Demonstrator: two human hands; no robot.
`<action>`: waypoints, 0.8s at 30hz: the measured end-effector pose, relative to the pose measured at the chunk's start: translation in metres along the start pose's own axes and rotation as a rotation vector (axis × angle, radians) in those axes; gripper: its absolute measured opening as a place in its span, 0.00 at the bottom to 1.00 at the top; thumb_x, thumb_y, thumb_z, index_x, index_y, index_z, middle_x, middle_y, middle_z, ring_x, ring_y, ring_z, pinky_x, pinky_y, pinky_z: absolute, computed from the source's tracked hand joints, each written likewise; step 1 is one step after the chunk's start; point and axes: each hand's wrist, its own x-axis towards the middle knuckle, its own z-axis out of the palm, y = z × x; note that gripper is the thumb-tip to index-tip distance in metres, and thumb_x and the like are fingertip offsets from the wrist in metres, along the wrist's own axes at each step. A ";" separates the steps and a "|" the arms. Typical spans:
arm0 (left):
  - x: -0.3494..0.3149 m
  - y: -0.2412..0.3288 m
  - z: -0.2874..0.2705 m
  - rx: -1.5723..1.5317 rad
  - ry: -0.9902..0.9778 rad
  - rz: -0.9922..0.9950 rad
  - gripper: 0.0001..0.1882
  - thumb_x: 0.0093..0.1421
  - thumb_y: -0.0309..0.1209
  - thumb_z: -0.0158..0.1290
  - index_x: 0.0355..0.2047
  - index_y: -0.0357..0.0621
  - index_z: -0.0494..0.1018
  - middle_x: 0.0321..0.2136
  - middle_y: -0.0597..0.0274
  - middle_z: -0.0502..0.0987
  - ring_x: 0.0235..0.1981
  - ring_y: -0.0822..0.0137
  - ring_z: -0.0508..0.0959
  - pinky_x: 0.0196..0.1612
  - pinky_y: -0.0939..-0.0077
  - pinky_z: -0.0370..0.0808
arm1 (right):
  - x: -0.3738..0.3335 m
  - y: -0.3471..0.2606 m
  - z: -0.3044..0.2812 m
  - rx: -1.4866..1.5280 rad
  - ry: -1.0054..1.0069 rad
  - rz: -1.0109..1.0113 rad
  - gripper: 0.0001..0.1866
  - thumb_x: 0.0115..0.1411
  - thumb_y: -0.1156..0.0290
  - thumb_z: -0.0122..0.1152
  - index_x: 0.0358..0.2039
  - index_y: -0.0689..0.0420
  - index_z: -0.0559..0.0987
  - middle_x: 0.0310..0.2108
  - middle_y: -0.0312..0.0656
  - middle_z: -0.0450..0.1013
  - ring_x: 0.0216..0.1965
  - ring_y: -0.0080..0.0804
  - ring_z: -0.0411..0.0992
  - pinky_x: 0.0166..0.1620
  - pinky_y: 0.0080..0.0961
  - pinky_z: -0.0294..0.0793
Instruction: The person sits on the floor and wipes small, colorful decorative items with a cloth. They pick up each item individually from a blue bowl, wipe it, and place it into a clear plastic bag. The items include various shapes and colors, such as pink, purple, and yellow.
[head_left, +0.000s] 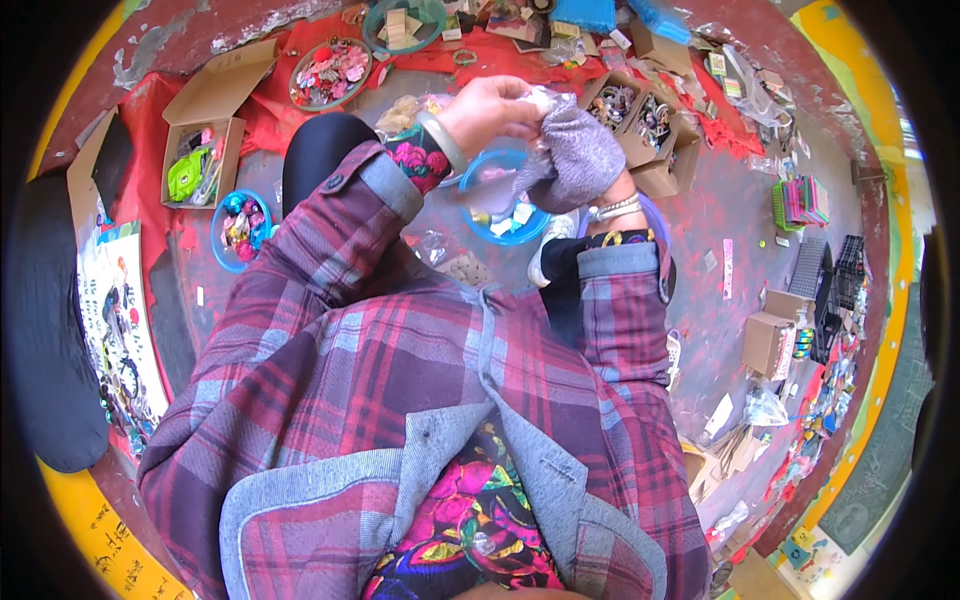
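A piece of shimmery grey-lilac cloth (580, 160) is drawn over my right hand (622, 188) like a pouch or small cap. Only the wrist, with a pale beaded bracelet (616, 208), shows below it, so the right fingers are hidden. My left hand (493, 110) pinches the cloth's whitish upper edge, fingers closed and a light bangle (442, 143) at the wrist. Beneath the cloth stands a blue plastic basin (508, 232) with small packets and pale bits in it. Part of a purple basin (652, 220) shows beside my right wrist.
A blue basin of shiny ornaments (242, 230) stands left of my knee. Farther off are a tray of red and pink pieces (330, 72), an open cardboard box (205, 150) and boxes of hair bands (650, 125). Coloured baskets (800, 203) and a small carton (770, 345) lie right.
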 end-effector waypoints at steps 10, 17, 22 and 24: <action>0.000 -0.004 -0.003 -0.186 0.040 0.040 0.12 0.56 0.27 0.47 0.39 0.32 0.68 0.36 0.56 0.72 0.39 0.64 0.73 0.43 0.74 0.72 | -0.017 0.013 0.011 0.055 0.035 0.125 0.16 0.47 0.72 0.56 0.39 0.57 0.72 0.35 0.45 0.71 0.36 0.41 0.70 0.38 0.28 0.69; 0.002 -0.010 -0.006 -0.212 0.062 0.058 0.11 0.57 0.27 0.46 0.39 0.32 0.67 0.38 0.54 0.72 0.41 0.62 0.73 0.45 0.73 0.70 | -0.041 0.016 0.007 0.438 0.175 0.246 0.13 0.40 0.74 0.57 0.31 0.59 0.74 0.27 0.44 0.71 0.27 0.35 0.70 0.31 0.24 0.70; 0.020 -0.021 -0.032 -0.267 0.083 0.072 0.10 0.55 0.26 0.48 0.38 0.36 0.68 0.35 0.57 0.73 0.36 0.66 0.74 0.42 0.73 0.71 | -0.062 0.030 -0.003 0.060 0.253 0.143 0.08 0.40 0.71 0.54 0.24 0.58 0.74 0.24 0.46 0.70 0.27 0.39 0.70 0.30 0.28 0.69; 0.022 -0.028 -0.034 -0.258 0.167 -0.001 0.10 0.55 0.27 0.48 0.38 0.37 0.68 0.34 0.59 0.74 0.34 0.68 0.74 0.41 0.75 0.71 | -0.060 0.028 -0.019 -0.388 0.129 0.118 0.09 0.39 0.71 0.53 0.25 0.59 0.74 0.26 0.49 0.71 0.28 0.41 0.70 0.31 0.29 0.69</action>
